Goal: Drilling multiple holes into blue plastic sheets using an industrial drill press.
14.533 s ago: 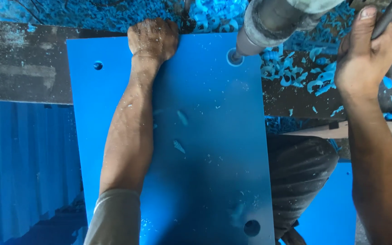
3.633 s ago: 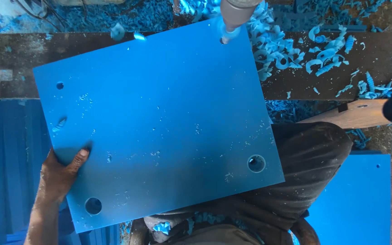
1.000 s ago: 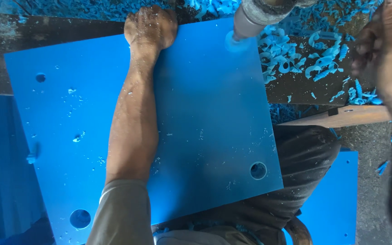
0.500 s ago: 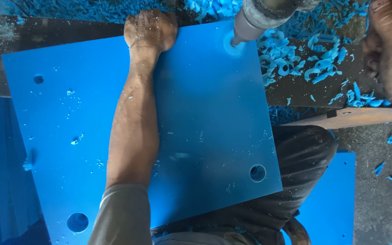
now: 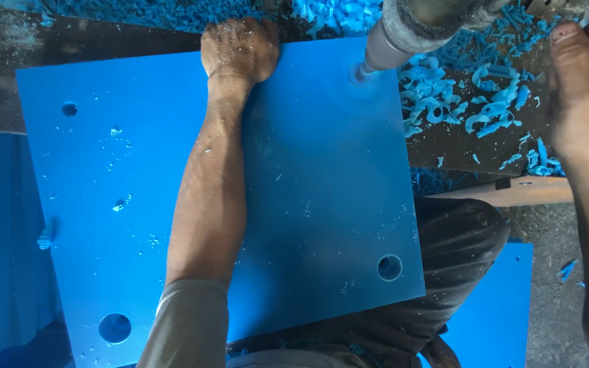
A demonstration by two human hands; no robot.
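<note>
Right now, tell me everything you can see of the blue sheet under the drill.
The blue plastic sheet is flat, rectangular, smooth, slightly skewed on the dark bench. Three round holes show, near three corners; the drill bit meets the fourth. Fine shavings dot it. The left hand presses its far edge, the forearm across it.

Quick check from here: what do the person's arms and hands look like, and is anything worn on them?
Both hands are bare, no gloves. The left hand and its forearm are dusted with fine pale specks; a grey-beige sleeve covers the upper arm down to about the elbow. The right hand and forearm show no sleeve, watch or ring in view.
</note>
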